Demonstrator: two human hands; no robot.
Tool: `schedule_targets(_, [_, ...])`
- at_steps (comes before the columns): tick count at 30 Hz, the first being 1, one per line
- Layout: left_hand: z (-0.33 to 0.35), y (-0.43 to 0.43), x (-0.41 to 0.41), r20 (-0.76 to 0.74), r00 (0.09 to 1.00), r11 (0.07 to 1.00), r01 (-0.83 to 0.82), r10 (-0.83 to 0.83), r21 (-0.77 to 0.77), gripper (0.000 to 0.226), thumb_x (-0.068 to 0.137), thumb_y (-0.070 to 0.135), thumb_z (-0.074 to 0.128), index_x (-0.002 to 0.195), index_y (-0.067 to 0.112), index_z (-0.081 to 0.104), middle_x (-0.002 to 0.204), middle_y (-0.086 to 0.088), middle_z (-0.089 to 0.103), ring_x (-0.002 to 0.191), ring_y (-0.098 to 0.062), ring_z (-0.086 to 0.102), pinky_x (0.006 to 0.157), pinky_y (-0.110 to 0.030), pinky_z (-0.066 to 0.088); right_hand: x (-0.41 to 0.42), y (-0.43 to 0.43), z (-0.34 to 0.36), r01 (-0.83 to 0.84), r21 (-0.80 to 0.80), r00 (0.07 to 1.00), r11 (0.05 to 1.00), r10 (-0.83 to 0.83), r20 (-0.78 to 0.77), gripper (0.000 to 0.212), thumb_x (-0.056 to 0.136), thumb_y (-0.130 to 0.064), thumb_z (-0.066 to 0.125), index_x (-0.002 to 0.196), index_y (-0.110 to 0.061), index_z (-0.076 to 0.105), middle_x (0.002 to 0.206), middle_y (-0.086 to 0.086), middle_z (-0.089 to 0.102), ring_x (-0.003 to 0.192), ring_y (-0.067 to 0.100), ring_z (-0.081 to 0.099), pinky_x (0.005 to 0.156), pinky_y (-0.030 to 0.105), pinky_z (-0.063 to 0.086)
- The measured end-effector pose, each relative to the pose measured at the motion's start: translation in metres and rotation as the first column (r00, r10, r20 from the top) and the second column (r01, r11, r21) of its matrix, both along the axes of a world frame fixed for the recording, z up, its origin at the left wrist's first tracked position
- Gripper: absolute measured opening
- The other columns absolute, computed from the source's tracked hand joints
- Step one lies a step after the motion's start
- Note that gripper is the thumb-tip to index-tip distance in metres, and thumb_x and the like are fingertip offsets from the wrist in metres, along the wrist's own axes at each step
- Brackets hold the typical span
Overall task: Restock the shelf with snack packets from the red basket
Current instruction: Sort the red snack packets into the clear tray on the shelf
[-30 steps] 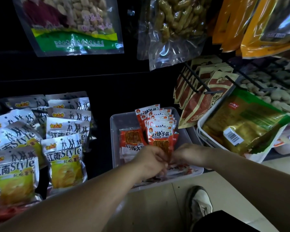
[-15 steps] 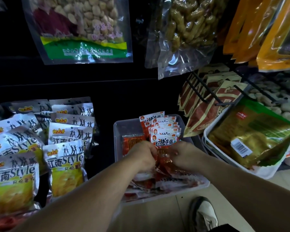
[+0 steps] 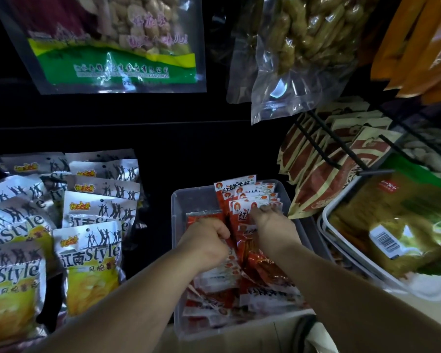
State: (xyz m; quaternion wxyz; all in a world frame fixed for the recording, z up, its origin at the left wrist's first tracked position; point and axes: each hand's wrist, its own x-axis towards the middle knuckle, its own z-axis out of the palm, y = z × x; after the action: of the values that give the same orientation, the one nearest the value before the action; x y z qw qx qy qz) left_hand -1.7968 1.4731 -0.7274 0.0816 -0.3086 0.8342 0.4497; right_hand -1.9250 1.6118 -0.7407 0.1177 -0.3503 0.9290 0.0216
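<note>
A clear plastic bin point(image 3: 178, 200) on the shelf holds several small red and white snack packets point(image 3: 242, 192), some upright in a row at the back, others lying loose at the front. My left hand point(image 3: 206, 240) is curled inside the bin and grips red packets at its middle. My right hand point(image 3: 270, 220) reaches further back, its fingers stretched out and pressing on the upright row of packets. The red basket is not in view.
Silver and yellow chip bags point(image 3: 89, 253) stand in rows to the left. Brown and cream packets point(image 3: 336, 179) hang on black hooks at the right, above a white basket point(image 3: 341, 240) with a gold-green bag. Clear nut bags point(image 3: 117, 44) hang overhead.
Both hands have moved further back into the bin. The right hand has stretched out onto the upright row of packets, while the left stays curled on red packets.
</note>
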Motion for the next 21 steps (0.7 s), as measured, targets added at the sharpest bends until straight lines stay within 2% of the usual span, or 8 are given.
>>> schedule_targets(3, [0.005, 0.004, -0.002, -0.047, 0.999, 1.000, -0.018, 0.019, 0.016, 0.028, 0.087, 0.014, 0.067, 0.082, 0.041, 0.065, 0.098, 0.016, 0.069, 0.095, -0.009, 0.067, 0.092, -0.031, 0.059, 0.010, 0.002, 0.009, -0.087, 0.030, 0.993, 0.996, 0.088, -0.072, 0.042, 0.094, -0.003, 0.056, 0.132, -0.023, 0.053, 0.114, 0.005, 0.068, 0.107, 0.029, 0.066, 0.073, 0.032, 0.042])
schedule_targets(7, [0.013, 0.009, -0.001, -0.169, 0.984, 0.998, -0.051, 0.055, 0.028, 0.028, 0.086, 0.022, 0.072, 0.074, 0.045, 0.063, 0.089, 0.025, 0.066, 0.088, 0.001, 0.065, 0.082, -0.021, 0.054, 0.022, 0.009, 0.041, -0.128, 0.009, 0.986, 0.992, 0.128, -0.103, 0.038, 0.093, -0.007, 0.058, 0.126, -0.025, 0.062, 0.117, 0.005, 0.068, 0.114, 0.029, 0.063, 0.090, 0.034, 0.047])
schedule_targets(9, [0.020, 0.010, 0.002, -0.232, 0.970, 0.997, -0.070, 0.075, 0.029, 0.030, 0.085, 0.023, 0.075, 0.074, 0.048, 0.063, 0.088, 0.026, 0.067, 0.086, 0.002, 0.067, 0.082, -0.024, 0.056, 0.027, 0.014, 0.061, -0.148, -0.010, 0.983, 0.989, 0.146, -0.115, 0.038, 0.090, -0.005, 0.059, 0.122, -0.024, 0.057, 0.114, 0.005, 0.069, 0.111, 0.029, 0.063, 0.084, 0.036, 0.045])
schedule_targets(12, [0.029, 0.015, 0.006, -0.278, 0.959, 0.998, -0.032, 0.045, 0.051, 0.034, 0.086, 0.012, 0.075, 0.082, 0.045, 0.065, 0.095, 0.019, 0.072, 0.092, -0.007, 0.071, 0.090, -0.035, 0.060, 0.029, 0.019, 0.090, -0.150, 0.001, 0.987, 0.989, 0.149, -0.054, 0.038, 0.088, 0.002, 0.058, 0.105, -0.027, 0.040, 0.096, 0.007, 0.068, 0.084, 0.030, 0.059, 0.066, 0.034, 0.036])
schedule_targets(14, [0.037, 0.019, 0.009, -0.302, 0.953, 0.994, 0.030, 0.003, 0.105, 0.035, 0.086, 0.010, 0.079, 0.103, 0.038, 0.070, 0.104, 0.009, 0.075, 0.099, -0.011, 0.072, 0.094, -0.041, 0.059, 0.030, 0.019, 0.108, -0.171, -0.008, 0.985, 0.985, 0.171, 0.001, 0.038, 0.088, 0.000, 0.060, 0.097, -0.030, 0.040, 0.093, 0.005, 0.065, 0.083, 0.030, 0.057, 0.066, 0.034, 0.035])
schedule_targets(16, [0.048, 0.024, 0.009, -0.346, 0.938, 0.991, 0.076, -0.034, 0.110, 0.046, 0.083, 0.012, 0.084, 0.121, 0.030, 0.068, 0.109, 0.005, 0.074, 0.101, -0.012, 0.071, 0.094, -0.035, 0.059, 0.031, 0.018, 0.126, -0.166, -0.072, 0.984, 0.983, 0.170, 0.046, 0.031, 0.092, -0.011, 0.064, 0.090, -0.036, 0.047, 0.095, 0.001, 0.063, 0.090, 0.030, 0.063, 0.066, 0.034, 0.044])
schedule_targets(18, [0.066, 0.031, 0.010, -0.428, 0.902, 0.995, 0.087, -0.061, 0.043, 0.031, 0.083, 0.011, 0.084, 0.099, 0.033, 0.070, 0.092, 0.009, 0.071, 0.087, -0.002, 0.067, 0.077, -0.014, 0.053, 0.035, 0.020, 0.143, -0.111, -0.211, 0.984, 0.971, 0.137, 0.111, 0.023, 0.093, -0.022, 0.069, 0.084, -0.038, 0.055, 0.097, 0.001, 0.066, 0.091, 0.028, 0.067, 0.071, 0.037, 0.056])
schedule_targets(21, [0.096, 0.037, 0.013, -0.539, 0.842, 0.998, 0.018, 0.021, 0.068, 0.020, 0.090, 0.003, 0.075, 0.089, 0.022, 0.074, 0.083, 0.001, 0.072, 0.078, -0.011, 0.067, 0.069, -0.021, 0.050, 0.044, 0.030, 0.167, 0.028, -0.507, 0.986, 0.862, 0.059, 0.156, 0.015, 0.092, -0.031, 0.075, 0.091, -0.036, 0.062, 0.102, 0.002, 0.068, 0.092, 0.021, 0.065, 0.077, 0.039, 0.056])
